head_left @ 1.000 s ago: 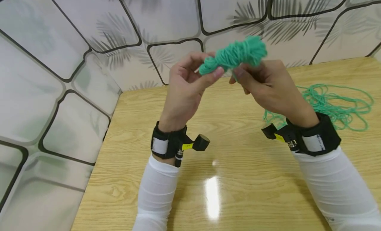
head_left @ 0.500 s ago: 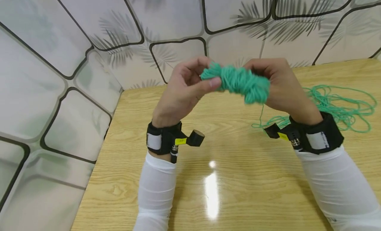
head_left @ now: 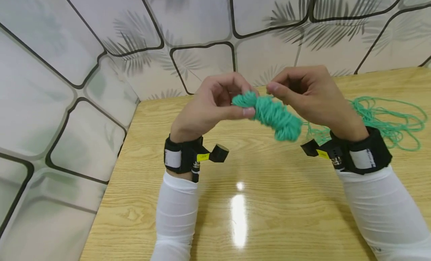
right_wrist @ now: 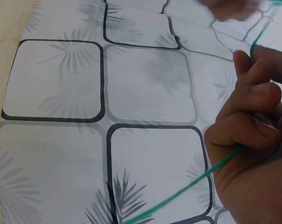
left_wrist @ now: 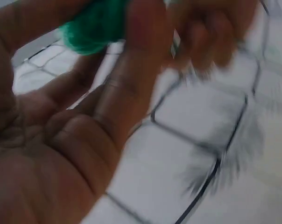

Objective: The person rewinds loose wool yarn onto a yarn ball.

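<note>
A thick bundle of wound green cord (head_left: pixel 274 115) hangs in the air over the table, tilted down to the right. My left hand (head_left: pixel 215 98) pinches its left end between thumb and fingers; in the left wrist view part of the bundle (left_wrist: pixel 96 28) shows between them. Just to the right and a little higher, my right hand (head_left: pixel 304 92) has its fingers curled round a single strand. That green strand (right_wrist: pixel 187 186) runs through the fingers of the right hand (right_wrist: pixel 253 121) in the right wrist view and up toward the bundle.
Loose loops of green cord (head_left: pixel 390 119) lie in a heap on the wooden table (head_left: pixel 269 201), behind and right of the right wrist. A patterned wall (head_left: pixel 202 21) stands along the table's far edge, and another (head_left: pixel 40 85) along its left side.
The bundle has turned from slanting up to the right to slanting down to the right, and sits lower. My left hand has dropped slightly; the right hand now shows apart from the bundle.
</note>
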A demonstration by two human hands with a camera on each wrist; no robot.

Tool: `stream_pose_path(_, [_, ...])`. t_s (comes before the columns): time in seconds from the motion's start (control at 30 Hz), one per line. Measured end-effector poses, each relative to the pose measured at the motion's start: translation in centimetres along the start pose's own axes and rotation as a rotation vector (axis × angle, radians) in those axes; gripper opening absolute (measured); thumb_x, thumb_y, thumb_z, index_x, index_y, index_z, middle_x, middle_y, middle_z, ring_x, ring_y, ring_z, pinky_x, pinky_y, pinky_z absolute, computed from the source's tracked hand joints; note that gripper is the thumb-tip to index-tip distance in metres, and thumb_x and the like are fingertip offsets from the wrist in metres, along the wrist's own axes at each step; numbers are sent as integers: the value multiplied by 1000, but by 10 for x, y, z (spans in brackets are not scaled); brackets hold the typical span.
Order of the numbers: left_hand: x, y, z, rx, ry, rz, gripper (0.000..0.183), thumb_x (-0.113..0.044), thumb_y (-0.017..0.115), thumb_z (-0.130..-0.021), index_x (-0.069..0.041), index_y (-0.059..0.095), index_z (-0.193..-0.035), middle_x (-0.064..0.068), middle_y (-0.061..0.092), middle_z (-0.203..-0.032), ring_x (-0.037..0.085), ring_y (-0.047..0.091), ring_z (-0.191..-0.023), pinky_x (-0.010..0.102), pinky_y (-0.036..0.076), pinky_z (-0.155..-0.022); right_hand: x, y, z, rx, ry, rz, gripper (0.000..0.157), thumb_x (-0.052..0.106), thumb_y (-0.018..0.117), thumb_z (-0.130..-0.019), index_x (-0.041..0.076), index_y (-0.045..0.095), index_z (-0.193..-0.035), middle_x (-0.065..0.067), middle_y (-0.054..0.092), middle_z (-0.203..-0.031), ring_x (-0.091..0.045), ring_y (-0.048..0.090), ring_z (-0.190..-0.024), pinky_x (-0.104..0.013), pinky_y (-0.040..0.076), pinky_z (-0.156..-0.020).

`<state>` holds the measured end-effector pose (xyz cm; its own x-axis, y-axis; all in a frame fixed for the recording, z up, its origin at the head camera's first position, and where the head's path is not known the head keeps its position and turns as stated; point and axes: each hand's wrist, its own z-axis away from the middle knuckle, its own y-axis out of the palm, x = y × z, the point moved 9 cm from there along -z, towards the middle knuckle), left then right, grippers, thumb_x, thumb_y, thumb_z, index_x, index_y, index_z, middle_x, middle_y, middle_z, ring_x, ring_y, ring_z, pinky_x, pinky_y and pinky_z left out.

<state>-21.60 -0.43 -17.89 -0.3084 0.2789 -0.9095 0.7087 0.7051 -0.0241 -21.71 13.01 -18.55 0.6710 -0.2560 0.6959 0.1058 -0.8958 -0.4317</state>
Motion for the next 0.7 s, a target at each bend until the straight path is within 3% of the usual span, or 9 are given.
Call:
stream_pose_path(0.1, [-7, -17, -3, -229, 169, -6, 15, 2, 65, -79, 1, 56, -90, 13, 57, -91, 22, 58, -79, 41, 49, -77, 2, 9, 1, 90, -16, -34, 16, 2, 52, -90, 8, 66, -92, -4, 56, -69, -13, 43, -52, -26, 35, -47])
stream_pose_path(0.2, [-8, -30, -1, -450, 158, -381, 15, -8, 67, -80, -2, 57, -89, 9, 57, -90, 18, 59, -82, 34, 50, -76, 6, 9, 2, 104, -20, 28, 18, 8, 48, -94, 13, 66, -93, 1, 51, -65, -11, 39, -48, -27, 31, -43])
stream_pose_path(0.27, [0, -30, -1, -427, 39, -618, 15, -12, 68, -80, -5, 57, -87, 5, 56, -89, 14, 58, -81, 27, 50, -72, 8, 4, 3, 77, -3, 60, 16, 9, 51, -93, 14, 66, -91, 0, 49, -64, -11, 37, -47, -27, 30, -43])
stream_pose_path(0.33, [13, -18, -4, -230, -76, -683, 15, -14, 68, -80, -8, 56, -85, 2, 56, -88, 12, 58, -80, 25, 49, -70, 10, -2, 3, 33, 4, 92, 11, 9, 56, -90, 13, 66, -91, -1, 50, -65, -10, 36, -46, -27, 29, -43])
stream_pose_path(0.43, [26, 13, -3, 113, -110, -433, 17, -10, 70, -79, -6, 56, -86, 6, 56, -86, 18, 58, -78, 33, 51, -71, 10, -11, 3, -37, 10, 104, 10, 7, 61, -86, 9, 66, -94, -4, 50, -65, -10, 35, -45, -26, 28, -43])
stream_pose_path(0.5, [21, 26, -4, 197, -45, -160, 17, -1, 68, -77, -2, 55, -88, 11, 56, -89, 24, 57, -79, 39, 51, -72, 7, -14, 2, -58, 14, 68, 11, 5, 61, -85, 6, 66, -95, -6, 51, -66, -11, 37, -46, -25, 29, -43])
stream_pose_path(0.53, [15, 27, -5, 179, 10, -31, 16, 3, 66, -77, -1, 54, -88, 13, 57, -90, 25, 57, -79, 41, 50, -73, 6, -15, 2, -62, 9, 20, 13, 2, 62, -84, 4, 65, -96, -8, 53, -68, -12, 39, -48, -25, 32, -45])
stream_pose_path(0.6, [4, 15, -10, 16, 116, 162, 16, 9, 61, -78, 0, 54, -89, 13, 56, -91, 25, 57, -79, 42, 50, -75, 2, -14, 1, -45, 20, -2, 10, 2, 60, -85, 4, 65, -94, -9, 53, -69, -13, 41, -49, -25, 33, -45])
stream_pose_path(0.7, [-1, -22, -8, -386, 253, 130, 13, 5, 61, -80, 1, 55, -90, 12, 56, -91, 23, 59, -79, 40, 49, -79, -2, -12, 2, -20, 36, 3, 11, 6, 55, -90, 5, 65, -95, -10, 54, -70, -15, 43, -53, -27, 33, -47])
